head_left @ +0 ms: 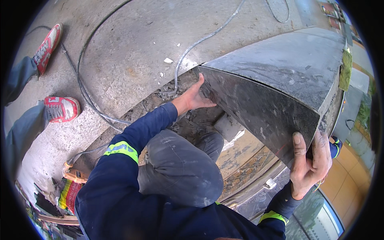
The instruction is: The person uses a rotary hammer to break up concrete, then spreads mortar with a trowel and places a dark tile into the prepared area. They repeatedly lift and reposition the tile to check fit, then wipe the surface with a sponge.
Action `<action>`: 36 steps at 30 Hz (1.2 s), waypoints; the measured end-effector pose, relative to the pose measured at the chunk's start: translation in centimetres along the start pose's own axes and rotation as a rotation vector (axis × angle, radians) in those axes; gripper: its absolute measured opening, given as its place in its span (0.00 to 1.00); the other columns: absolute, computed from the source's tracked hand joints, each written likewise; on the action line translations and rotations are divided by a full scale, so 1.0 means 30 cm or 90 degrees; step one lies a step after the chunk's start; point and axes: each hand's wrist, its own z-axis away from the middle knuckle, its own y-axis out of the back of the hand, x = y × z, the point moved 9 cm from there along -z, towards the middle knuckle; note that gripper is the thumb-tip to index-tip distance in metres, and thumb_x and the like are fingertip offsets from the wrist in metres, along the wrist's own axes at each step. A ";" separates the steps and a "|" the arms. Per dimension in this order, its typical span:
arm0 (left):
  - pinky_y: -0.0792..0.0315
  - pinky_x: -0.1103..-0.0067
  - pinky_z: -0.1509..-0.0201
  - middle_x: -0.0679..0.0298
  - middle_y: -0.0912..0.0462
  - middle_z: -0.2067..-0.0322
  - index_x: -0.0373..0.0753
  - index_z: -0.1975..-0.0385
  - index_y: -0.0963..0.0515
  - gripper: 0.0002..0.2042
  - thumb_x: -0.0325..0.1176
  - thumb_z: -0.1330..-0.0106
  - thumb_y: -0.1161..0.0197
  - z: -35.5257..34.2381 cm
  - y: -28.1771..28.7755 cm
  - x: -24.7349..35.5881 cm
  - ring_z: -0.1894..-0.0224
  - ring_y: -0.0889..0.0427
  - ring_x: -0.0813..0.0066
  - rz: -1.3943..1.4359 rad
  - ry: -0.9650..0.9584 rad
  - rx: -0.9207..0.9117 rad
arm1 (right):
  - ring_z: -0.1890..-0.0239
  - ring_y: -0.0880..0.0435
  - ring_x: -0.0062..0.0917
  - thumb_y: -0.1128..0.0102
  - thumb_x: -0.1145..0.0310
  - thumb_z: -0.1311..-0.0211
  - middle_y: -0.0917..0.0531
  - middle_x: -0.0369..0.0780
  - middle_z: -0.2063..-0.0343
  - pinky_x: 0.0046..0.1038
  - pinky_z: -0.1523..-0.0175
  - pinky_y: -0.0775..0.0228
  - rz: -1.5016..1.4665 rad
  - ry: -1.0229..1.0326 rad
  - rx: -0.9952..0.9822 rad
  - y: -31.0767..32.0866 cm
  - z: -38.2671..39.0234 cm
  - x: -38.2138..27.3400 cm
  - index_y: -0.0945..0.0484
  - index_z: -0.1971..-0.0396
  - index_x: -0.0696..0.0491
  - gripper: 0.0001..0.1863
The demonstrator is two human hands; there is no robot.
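Observation:
A dark stone slab (260,108) stands tilted on edge in front of me, its black face streaked with dust. Its upper edge meets a wide grey slab (288,60) lying flat behind it. My left hand (195,96) grips the dark slab's left end, thumb at the upper corner and fingers lower down against it. At the right end, my right hand (311,160) has its thumb on the black face and its other fingers wrapped round the side edge.
Rubble and a grey block (229,126) lie under the slab. Cables (82,76) cross the concrete floor (132,52) at left, near an orange-handled tool (74,174). Another person's red-and-white shoes (62,109) stand at far left. A yellow-green strip (345,70) edges the grey slab.

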 end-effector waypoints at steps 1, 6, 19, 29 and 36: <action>0.47 0.35 0.20 0.40 0.53 0.19 0.51 0.16 0.53 0.58 0.72 0.39 0.29 0.003 0.000 0.007 0.19 0.49 0.31 0.009 -0.019 0.004 | 0.66 0.16 0.32 0.20 0.73 0.41 0.12 0.46 0.66 0.27 0.56 0.25 -0.003 -0.006 -0.004 -0.006 0.003 0.005 0.13 0.47 0.66 0.23; 0.46 0.34 0.21 0.28 0.63 0.21 0.50 0.16 0.58 0.59 0.66 0.38 0.25 0.015 0.001 -0.003 0.19 0.53 0.23 0.067 -0.001 0.047 | 0.66 0.17 0.30 0.21 0.74 0.42 0.13 0.45 0.66 0.25 0.56 0.26 -0.088 -0.067 0.068 -0.015 0.024 0.038 0.13 0.48 0.65 0.22; 0.47 0.28 0.23 0.27 0.55 0.22 0.32 0.17 0.62 0.61 0.72 0.31 0.37 0.097 -0.137 0.097 0.19 0.53 0.23 -0.057 -0.045 -0.078 | 0.71 0.15 0.34 0.21 0.66 0.39 0.12 0.48 0.68 0.30 0.62 0.25 -0.013 -0.043 0.044 -0.022 0.012 0.013 0.12 0.49 0.62 0.22; 0.38 0.31 0.26 0.20 0.44 0.28 0.25 0.22 0.51 0.51 0.61 0.27 0.32 0.078 -0.122 0.171 0.25 0.39 0.19 -0.150 -0.098 -0.112 | 0.78 0.15 0.31 0.19 0.66 0.43 0.12 0.44 0.71 0.31 0.71 0.27 -0.024 0.016 -0.013 -0.019 -0.037 -0.002 0.12 0.51 0.61 0.22; 0.39 0.31 0.25 0.17 0.54 0.25 0.27 0.20 0.55 0.52 0.60 0.25 0.34 0.059 -0.091 0.171 0.24 0.43 0.17 -0.147 -0.123 -0.054 | 0.82 0.18 0.30 0.20 0.78 0.50 0.19 0.41 0.77 0.30 0.77 0.29 -0.068 0.042 -0.006 -0.020 -0.059 -0.011 0.14 0.51 0.67 0.24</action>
